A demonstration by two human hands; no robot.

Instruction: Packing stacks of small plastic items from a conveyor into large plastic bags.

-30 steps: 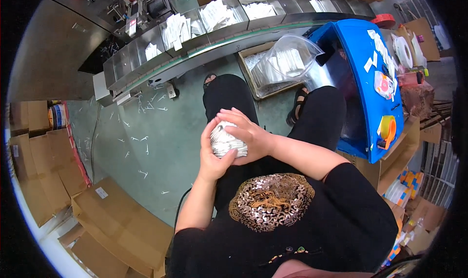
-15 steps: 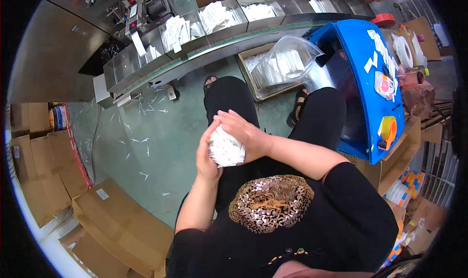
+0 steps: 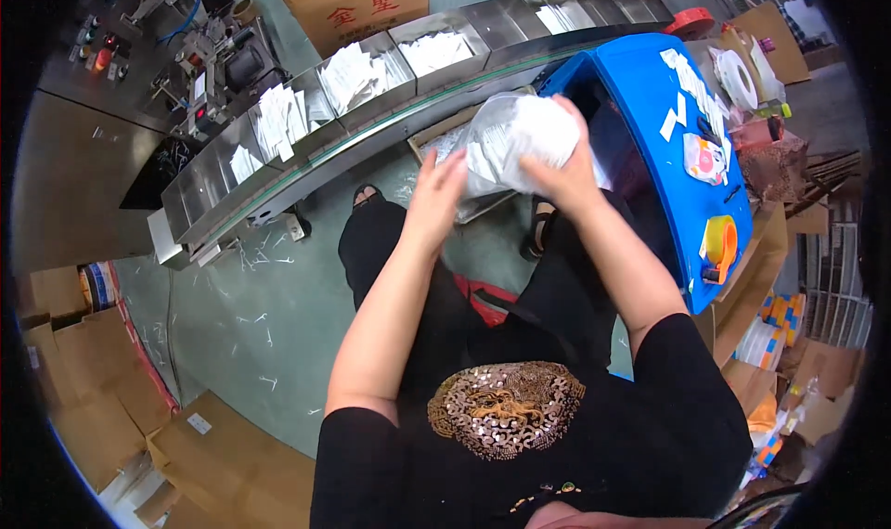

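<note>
My right hand (image 3: 568, 162) grips a thick bundle of thin white packets (image 3: 541, 132), holding it over a clear plastic bag (image 3: 484, 132). The bundle is blurred and hides much of the bag's mouth. To its left, my left hand (image 3: 438, 190) is at the bag's near left side, fingers apart and a little blurred, with nothing visible in them. Whether it touches the bag I cannot tell. More white packets show through the film. Beneath the bag is a shallow cardboard box (image 3: 484, 215) on the floor between my feet.
Beyond the box runs a metal conveyor trough (image 3: 501, 32) whose compartments hold white packets. A blue plastic bin (image 3: 640, 111) at my right carries loose packets, tape rolls (image 3: 719, 241) and a small pouch. Large cartons (image 3: 232, 445) lie at the left; a machine (image 3: 218, 83) stands far left.
Both hands have moved forward and right from my lap, where they pressed the packet bundle together. The bundle is now in my right hand over the bag, and my left hand has come off it.
</note>
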